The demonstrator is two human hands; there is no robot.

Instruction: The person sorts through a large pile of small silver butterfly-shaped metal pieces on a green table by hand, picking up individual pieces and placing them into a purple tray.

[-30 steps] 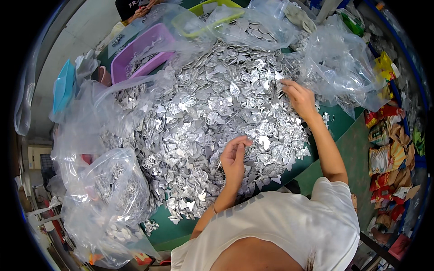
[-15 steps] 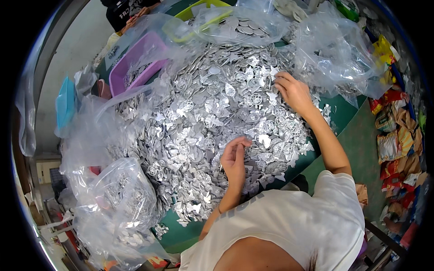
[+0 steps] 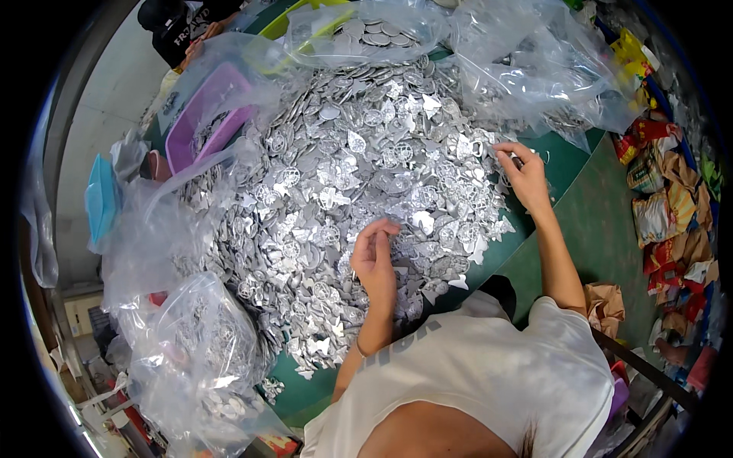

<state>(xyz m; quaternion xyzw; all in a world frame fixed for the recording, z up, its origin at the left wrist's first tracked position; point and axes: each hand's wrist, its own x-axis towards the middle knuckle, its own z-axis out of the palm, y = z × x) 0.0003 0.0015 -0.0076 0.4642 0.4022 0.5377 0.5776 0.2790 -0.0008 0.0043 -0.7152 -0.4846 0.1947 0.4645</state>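
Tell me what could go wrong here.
Loose silvery pieces reach close to the near edge of the green table, so a careless brush might knock some off.
Some have pointed outlines, and the left hand and right hand are bare, so a scratch is possible.
Their differing shapes overlap, so one might be mistaken for another.

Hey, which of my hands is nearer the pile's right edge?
Your right hand; your left hand is farther left, well in over the silvery pile.
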